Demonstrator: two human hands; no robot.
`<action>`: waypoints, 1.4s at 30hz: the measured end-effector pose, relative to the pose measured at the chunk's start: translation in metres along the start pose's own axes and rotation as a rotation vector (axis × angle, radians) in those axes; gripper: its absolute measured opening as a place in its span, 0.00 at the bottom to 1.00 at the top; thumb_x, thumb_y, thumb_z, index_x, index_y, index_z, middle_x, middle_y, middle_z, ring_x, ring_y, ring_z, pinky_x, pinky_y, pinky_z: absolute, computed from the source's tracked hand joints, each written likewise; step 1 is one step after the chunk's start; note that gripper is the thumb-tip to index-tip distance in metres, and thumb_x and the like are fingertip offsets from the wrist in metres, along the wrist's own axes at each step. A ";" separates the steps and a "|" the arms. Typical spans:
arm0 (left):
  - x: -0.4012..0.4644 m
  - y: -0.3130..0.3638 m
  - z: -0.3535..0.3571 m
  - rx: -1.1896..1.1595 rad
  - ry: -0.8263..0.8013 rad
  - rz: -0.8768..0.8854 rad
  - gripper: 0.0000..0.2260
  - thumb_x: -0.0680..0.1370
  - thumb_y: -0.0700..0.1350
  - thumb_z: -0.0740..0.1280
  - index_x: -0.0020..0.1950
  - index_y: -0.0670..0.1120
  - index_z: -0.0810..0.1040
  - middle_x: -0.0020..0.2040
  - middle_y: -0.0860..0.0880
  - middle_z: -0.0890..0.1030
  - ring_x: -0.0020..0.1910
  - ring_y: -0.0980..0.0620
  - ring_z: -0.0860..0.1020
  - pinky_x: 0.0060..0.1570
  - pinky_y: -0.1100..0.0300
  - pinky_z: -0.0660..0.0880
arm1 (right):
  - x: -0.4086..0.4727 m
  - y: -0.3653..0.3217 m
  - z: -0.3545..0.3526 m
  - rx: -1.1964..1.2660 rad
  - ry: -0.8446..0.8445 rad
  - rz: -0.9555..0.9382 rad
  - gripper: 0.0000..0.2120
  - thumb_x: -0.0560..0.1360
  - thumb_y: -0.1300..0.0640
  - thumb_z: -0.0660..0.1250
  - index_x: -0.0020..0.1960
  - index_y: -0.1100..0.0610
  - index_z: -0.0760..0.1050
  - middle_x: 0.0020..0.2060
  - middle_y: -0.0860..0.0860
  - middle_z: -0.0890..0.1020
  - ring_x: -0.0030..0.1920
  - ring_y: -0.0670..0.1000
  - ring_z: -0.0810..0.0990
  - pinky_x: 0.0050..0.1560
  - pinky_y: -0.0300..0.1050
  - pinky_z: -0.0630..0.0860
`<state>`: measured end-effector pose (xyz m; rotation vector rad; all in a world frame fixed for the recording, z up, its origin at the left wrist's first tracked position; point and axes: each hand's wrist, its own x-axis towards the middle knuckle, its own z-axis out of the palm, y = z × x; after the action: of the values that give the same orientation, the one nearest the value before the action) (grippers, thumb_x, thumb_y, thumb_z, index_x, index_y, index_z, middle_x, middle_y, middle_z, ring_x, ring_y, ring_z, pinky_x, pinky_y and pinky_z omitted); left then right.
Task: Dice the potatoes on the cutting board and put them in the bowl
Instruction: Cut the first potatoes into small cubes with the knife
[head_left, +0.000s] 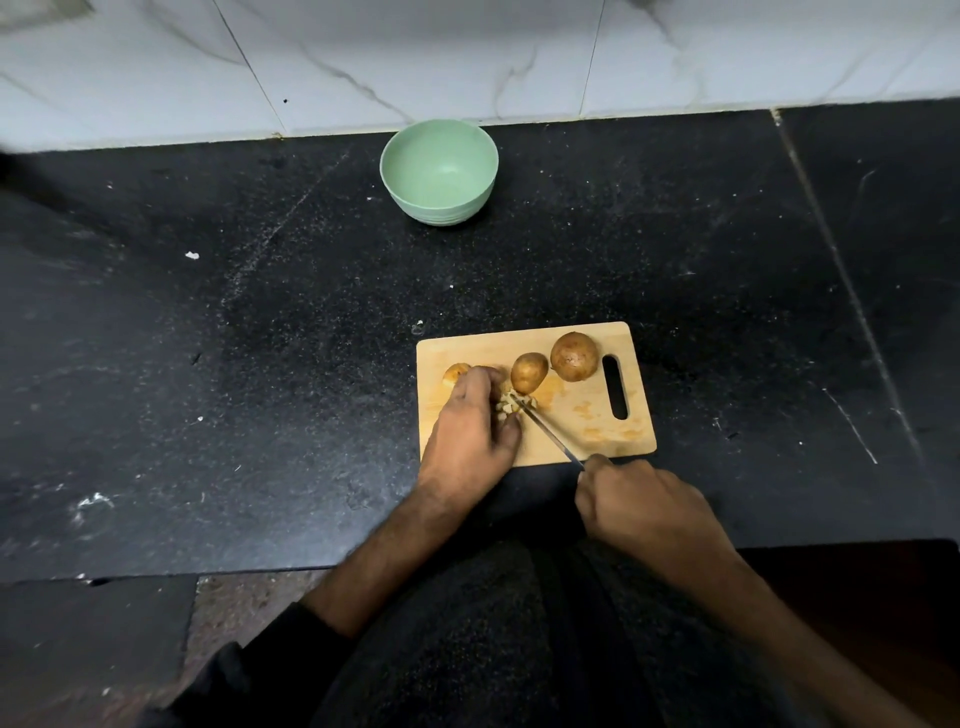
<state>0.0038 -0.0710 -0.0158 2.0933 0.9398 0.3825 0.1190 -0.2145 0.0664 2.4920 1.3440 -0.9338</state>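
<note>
- A small heap of potato cubes (511, 404) is being steadied by the left hand (470, 428), whose fingers are curled down over it so the pieces are kept from scattering under the blade; whether they are truly pinched or only pressed cannot be told.
- The knife (550, 435) is being gripped by the right hand (641, 506), fingers clenched round the handle off the near edge of the cutting board (587, 415); the blade is being angled forward so its tip is brought right beside the left fingertips, into the cubes.
- A cut potato piece (456, 373) is being kept just beyond the left knuckles, probably waiting its turn.
- Two whole potatoes, a smaller one (529, 372) just past the knife tip and a larger one (574, 357) beside it, are being left clear of the blade.
- The bowl (439, 171) is being kept well beyond both hands, apparently holding nothing, so no transfer is judged done yet.
- Dicing is judged under way, with most potatoes uncut.
</note>
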 end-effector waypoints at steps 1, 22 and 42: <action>0.000 0.001 0.000 -0.007 -0.022 -0.002 0.18 0.76 0.43 0.70 0.62 0.48 0.68 0.57 0.51 0.75 0.52 0.55 0.75 0.53 0.65 0.72 | 0.000 -0.001 0.000 -0.001 0.006 0.003 0.16 0.84 0.47 0.49 0.61 0.55 0.70 0.51 0.54 0.80 0.54 0.58 0.80 0.45 0.50 0.70; 0.013 -0.002 0.004 0.170 -0.030 0.139 0.06 0.78 0.45 0.70 0.55 0.54 0.81 0.55 0.55 0.66 0.52 0.55 0.72 0.43 0.53 0.80 | -0.014 0.012 -0.010 0.065 -0.029 0.017 0.13 0.84 0.45 0.50 0.53 0.51 0.69 0.38 0.48 0.70 0.48 0.55 0.79 0.44 0.47 0.67; 0.022 -0.050 -0.054 0.327 -0.061 0.159 0.20 0.77 0.46 0.71 0.69 0.52 0.76 0.65 0.54 0.77 0.64 0.50 0.74 0.64 0.47 0.72 | 0.024 -0.028 0.017 0.272 0.135 -0.126 0.14 0.83 0.46 0.52 0.50 0.53 0.71 0.38 0.50 0.78 0.43 0.55 0.81 0.44 0.51 0.75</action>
<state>-0.0349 -0.0051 -0.0209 2.4727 0.8469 0.2558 0.0992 -0.1884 0.0429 2.7407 1.5236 -1.0557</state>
